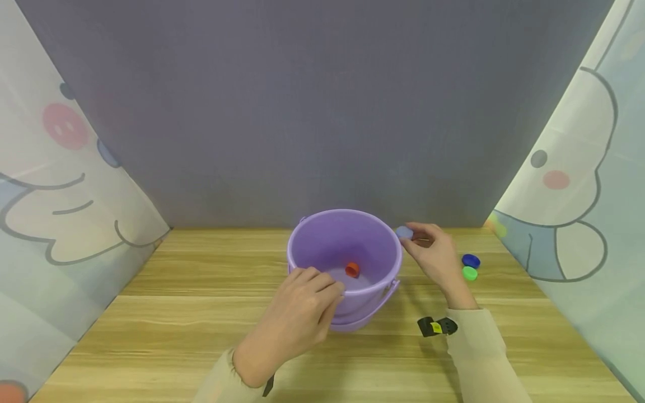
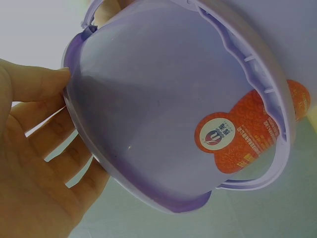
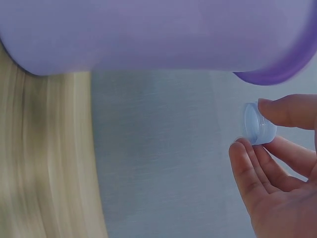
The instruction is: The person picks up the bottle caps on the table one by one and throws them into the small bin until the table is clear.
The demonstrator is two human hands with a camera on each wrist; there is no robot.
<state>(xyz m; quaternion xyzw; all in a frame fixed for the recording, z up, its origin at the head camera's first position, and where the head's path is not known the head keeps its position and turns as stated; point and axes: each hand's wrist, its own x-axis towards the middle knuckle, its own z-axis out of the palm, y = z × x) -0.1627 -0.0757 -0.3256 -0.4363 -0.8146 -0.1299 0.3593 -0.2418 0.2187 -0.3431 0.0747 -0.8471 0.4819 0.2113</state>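
A purple bucket with its handle hanging down stands upright on the table. An orange-red bottle cap lies inside on its bottom. My left hand holds the bucket's near rim, the thumb on the outer side and the fingers over the edge. Between thumb and fingers, my right hand pinches a light blue bottle cap just outside the bucket's right rim. The right wrist view shows the cap's hollow side, apart from the bucket wall.
A dark blue cap and a bright green cap lie close together on the wooden table, right of my right hand. A grey panel rises behind the table, with printed cloths on both sides.
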